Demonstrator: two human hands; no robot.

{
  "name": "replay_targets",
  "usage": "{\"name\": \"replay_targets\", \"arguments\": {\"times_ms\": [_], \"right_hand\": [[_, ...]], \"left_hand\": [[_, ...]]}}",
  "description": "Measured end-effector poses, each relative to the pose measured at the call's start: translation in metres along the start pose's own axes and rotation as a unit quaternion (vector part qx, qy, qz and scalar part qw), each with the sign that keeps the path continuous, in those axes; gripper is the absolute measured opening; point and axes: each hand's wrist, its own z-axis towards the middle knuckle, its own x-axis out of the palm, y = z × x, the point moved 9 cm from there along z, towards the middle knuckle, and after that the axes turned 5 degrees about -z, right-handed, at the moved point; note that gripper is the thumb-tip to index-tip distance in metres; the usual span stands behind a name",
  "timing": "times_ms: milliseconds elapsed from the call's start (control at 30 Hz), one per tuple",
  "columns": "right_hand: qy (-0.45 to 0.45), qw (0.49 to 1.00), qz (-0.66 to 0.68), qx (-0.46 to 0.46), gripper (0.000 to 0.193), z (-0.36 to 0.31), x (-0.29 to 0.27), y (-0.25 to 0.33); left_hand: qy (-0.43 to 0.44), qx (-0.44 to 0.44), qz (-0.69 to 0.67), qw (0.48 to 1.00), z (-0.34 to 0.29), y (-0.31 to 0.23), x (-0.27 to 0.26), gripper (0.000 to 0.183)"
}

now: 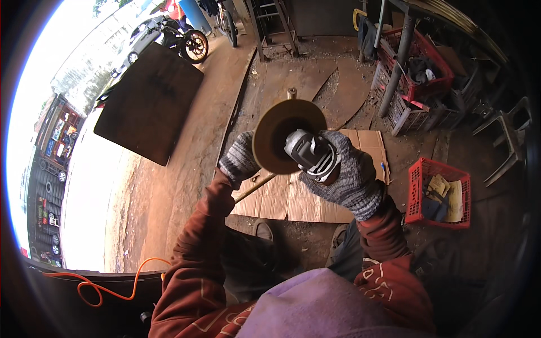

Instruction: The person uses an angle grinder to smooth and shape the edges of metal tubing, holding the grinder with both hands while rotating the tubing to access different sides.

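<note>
My right hand, in a grey knitted glove, is closed around a grey and black power tool that looks like an angle grinder. Right behind the tool's head is a broad tan disc with a dark middle; whether it is fixed to the tool I cannot tell. My left hand, gloved alike, is curled at the disc's left edge. Its fingertips and what they grip are hidden. A thin rod slants up from near my left wrist and passes behind the disc. Above the disc shows a short pipe end.
Flattened cardboard lies under my hands, before my shoes. At right stands a red crate with papers; stacked crates and a post are farther back. A dark panel stands at left. An orange hose coils lower left.
</note>
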Motion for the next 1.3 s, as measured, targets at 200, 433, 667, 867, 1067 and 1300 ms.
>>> {"name": "replay_targets", "arguments": {"times_ms": [200,433,667,867,1067,1300], "right_hand": [[-0.026,0.999,-0.011,-0.018,0.076,0.0,-0.006,-0.002],[-0.015,0.999,0.003,0.03,0.079,-0.002,-0.003,-0.014],[-0.018,0.999,0.024,0.017,0.08,-0.002,0.0,-0.017],[-0.035,0.998,0.043,-0.01,0.08,-0.004,0.005,-0.019],[-0.032,0.996,0.076,0.014,0.08,-0.005,0.01,-0.028],[-0.016,0.993,0.106,0.049,0.077,-0.006,0.016,-0.039]], "left_hand": [[-0.009,-0.025,-0.001,1.0,-0.001,-0.005,-0.005,0.028],[-0.036,-0.061,-0.081,0.994,-0.006,0.003,-0.006,0.03],[-0.027,-0.056,-0.071,0.996,-0.006,0.005,-0.006,0.032],[-0.057,-0.038,-0.108,0.992,-0.008,0.006,-0.008,0.035],[-0.065,-0.048,-0.099,0.992,-0.013,0.011,-0.009,0.036],[-0.066,-0.075,-0.075,0.992,-0.01,0.001,-0.011,0.035]]}}
